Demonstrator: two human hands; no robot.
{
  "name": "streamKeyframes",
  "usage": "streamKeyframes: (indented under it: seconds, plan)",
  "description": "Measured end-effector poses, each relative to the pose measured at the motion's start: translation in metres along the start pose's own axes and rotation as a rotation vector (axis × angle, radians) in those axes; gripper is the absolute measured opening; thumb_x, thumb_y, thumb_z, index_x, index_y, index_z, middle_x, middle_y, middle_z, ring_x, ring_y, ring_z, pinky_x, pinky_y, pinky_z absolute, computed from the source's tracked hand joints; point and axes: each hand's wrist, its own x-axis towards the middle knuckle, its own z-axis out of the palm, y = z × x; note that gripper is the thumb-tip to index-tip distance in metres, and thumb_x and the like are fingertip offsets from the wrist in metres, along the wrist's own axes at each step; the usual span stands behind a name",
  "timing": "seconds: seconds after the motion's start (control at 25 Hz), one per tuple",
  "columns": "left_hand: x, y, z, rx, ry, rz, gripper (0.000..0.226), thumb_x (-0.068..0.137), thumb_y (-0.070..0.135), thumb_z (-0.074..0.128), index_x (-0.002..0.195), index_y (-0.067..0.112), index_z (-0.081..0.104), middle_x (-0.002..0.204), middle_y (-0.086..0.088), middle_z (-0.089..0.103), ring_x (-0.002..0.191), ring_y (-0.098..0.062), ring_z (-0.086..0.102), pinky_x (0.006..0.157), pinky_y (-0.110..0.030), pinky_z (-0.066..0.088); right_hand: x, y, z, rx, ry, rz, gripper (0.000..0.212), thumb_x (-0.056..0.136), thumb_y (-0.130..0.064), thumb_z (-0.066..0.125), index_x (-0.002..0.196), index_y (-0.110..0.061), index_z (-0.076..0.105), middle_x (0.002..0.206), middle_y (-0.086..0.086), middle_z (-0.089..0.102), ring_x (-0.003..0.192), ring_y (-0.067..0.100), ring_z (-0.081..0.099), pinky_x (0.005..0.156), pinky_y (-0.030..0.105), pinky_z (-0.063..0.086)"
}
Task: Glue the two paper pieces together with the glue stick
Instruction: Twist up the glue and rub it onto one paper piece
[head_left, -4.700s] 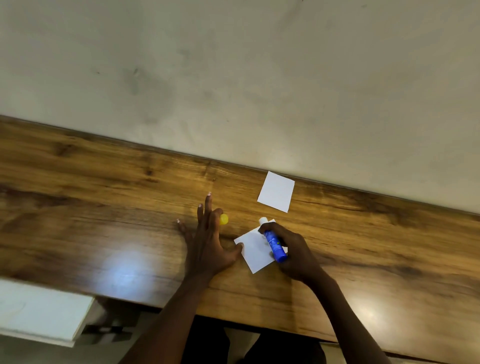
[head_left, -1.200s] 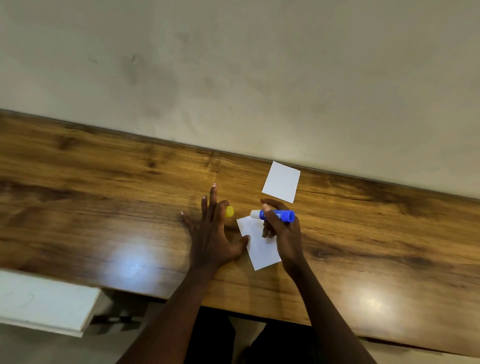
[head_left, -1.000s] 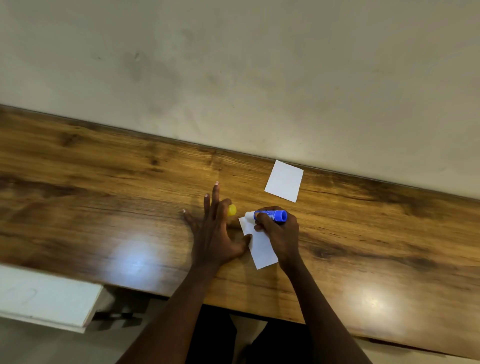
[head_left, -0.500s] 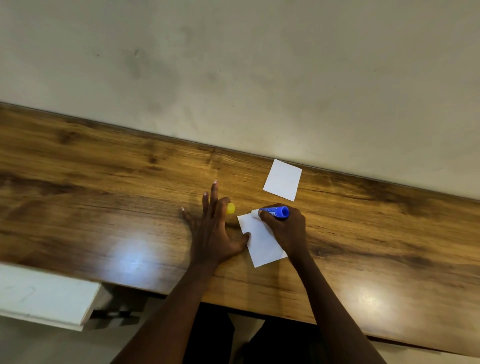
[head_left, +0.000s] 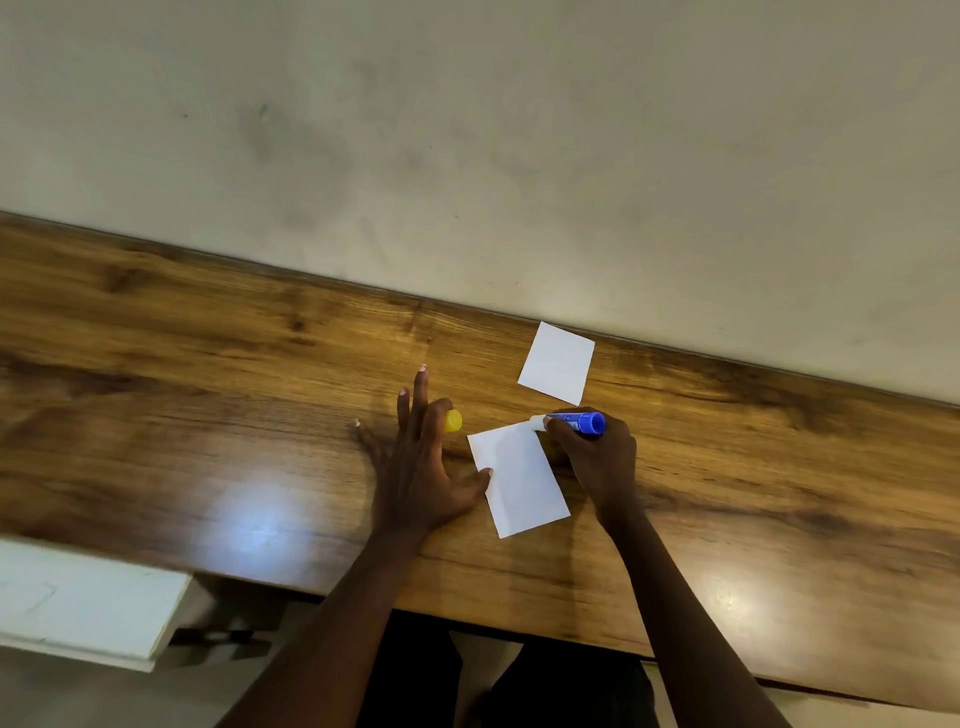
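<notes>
Now right hand (head_left: 597, 462) gripping glue stick (head_left: 576, 422), tip touching near paper (head_left: 519, 478); left hand (head_left: 415, 467) lying flat, thumb pinning edge. Paper likely light, floppy; hold edges.

head: 1 view | worn high, faces forward-down | near desk (head_left: 208, 395) edge, wall (head_left: 467, 130) behind

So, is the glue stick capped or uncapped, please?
Uncapped: the glue stick shows its white tip at the near paper, and its yellow cap lies by the left hand.
</notes>
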Motion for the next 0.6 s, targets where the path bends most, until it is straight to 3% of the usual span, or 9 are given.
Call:
streamKeyframes:
  seconds: [0.2,0.32,0.44,0.6]
  plan:
    - [0.001,-0.001,0.002,0.003,0.016,0.001,0.083,0.059,0.049,0.072,0.120,0.028,0.020,0.148,0.006,-0.009,0.138,-0.026,-0.002,0.102,-0.067,-0.011,-0.013,0.001,-0.008,0.651,0.043,0.300,0.028,0.082,-0.016,0.060,0.109,-0.009,0.057,0.081,0.005,0.062,0.069,0.016,0.054,0.063,0.022,0.044]
    - [0.001,0.000,0.001,-0.013,0.027,0.001,0.086,0.060,0.050,0.072,0.123,0.030,0.016,0.151,0.004,-0.004,0.139,-0.028,0.002,0.101,-0.065,-0.012,-0.023,-0.002,-0.008,0.697,0.020,0.309,0.025,0.083,-0.013,0.058,0.108,-0.011,0.057,0.086,0.008,0.062,0.075,0.018,0.056,0.064,0.022,0.046]
    - [0.001,0.005,-0.004,-0.068,0.031,-0.034,0.085,0.065,0.052,0.068,0.124,0.035,0.009,0.153,-0.007,0.018,0.139,-0.031,0.008,0.101,-0.063,-0.015,-0.032,-0.007,-0.010,0.721,-0.024,0.286,0.027,0.081,-0.008,0.058,0.107,-0.013,0.058,0.096,0.009,0.062,0.083,0.020,0.059,0.071,0.024,0.050]
    - [0.000,0.009,-0.009,-0.128,0.007,-0.066,0.075,0.068,0.065,0.047,0.125,0.039,0.006,0.153,-0.008,0.019,0.140,-0.030,0.007,0.101,-0.059,-0.019,-0.043,-0.008,-0.007,0.696,-0.107,0.254,0.027,0.082,-0.007,0.057,0.107,-0.018,0.056,0.112,0.010,0.061,0.093,0.028,0.064,0.076,0.031,0.055]
